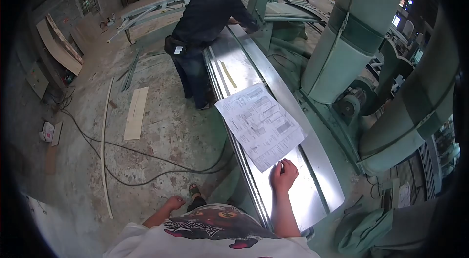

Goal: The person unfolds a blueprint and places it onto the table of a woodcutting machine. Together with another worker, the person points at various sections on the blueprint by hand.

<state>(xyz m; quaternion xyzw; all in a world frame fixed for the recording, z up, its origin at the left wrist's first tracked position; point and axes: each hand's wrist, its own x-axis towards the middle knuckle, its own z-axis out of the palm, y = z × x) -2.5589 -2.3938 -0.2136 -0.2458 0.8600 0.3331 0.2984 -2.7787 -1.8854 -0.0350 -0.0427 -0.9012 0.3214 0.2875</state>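
A large printed drawing sheet (pixel 261 123) lies on the long shiny metal table of a machine (pixel 322 180), one edge reaching past the table's left side. My right hand (pixel 285 175) rests on the metal just below the sheet's near corner. Its fingers are curled, and a small dark spot shows between them that I cannot identify. Down beside my body on the left, my left hand (pixel 174 203) hangs with loosely closed fingers, away from the table. Farther up the same table lies a narrow yellowish strip (pixel 228 75).
A person in dark clothes (pixel 205 19) leans over the table's far end. Big grey-green ducts (pixel 342 38) and a motor (pixel 349 106) stand on the right. On the floor to the left are a black cable (pixel 141 182), a long thin strip (pixel 104 155) and a pale board (pixel 136 114).
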